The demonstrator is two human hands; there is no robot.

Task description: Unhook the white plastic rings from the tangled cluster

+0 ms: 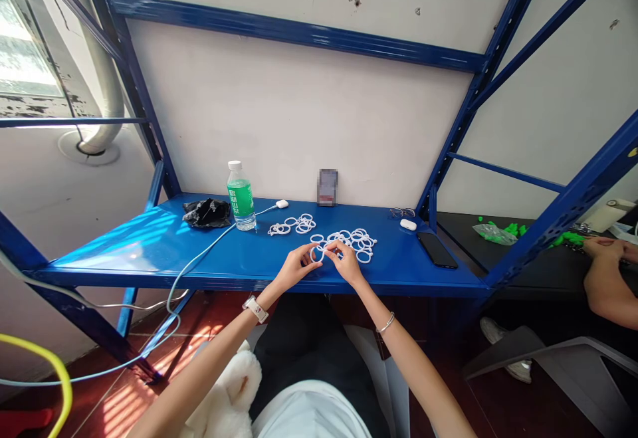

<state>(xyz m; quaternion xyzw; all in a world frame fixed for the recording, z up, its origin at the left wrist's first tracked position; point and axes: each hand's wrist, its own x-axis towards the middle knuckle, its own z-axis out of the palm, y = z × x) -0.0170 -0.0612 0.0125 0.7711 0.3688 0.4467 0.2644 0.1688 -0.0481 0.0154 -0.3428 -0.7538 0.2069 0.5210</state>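
My left hand (298, 264) and my right hand (345, 260) meet over the blue shelf (149, 245), both pinching one white plastic ring (317, 253) between their fingertips. Just behind my right hand lies a pile of several white rings (357, 238). A second, smaller cluster of white rings (294, 225) lies farther back to the left. A watch is on my left wrist and a bracelet on my right.
On the shelf stand a green-labelled water bottle (241, 197), a black crumpled bag (207, 213), a white charger with cable (282, 204), a small box (327, 187), a white earbud case (408, 224) and a dark phone (437, 250). Another person's hand (605, 247) works among green parts at right.
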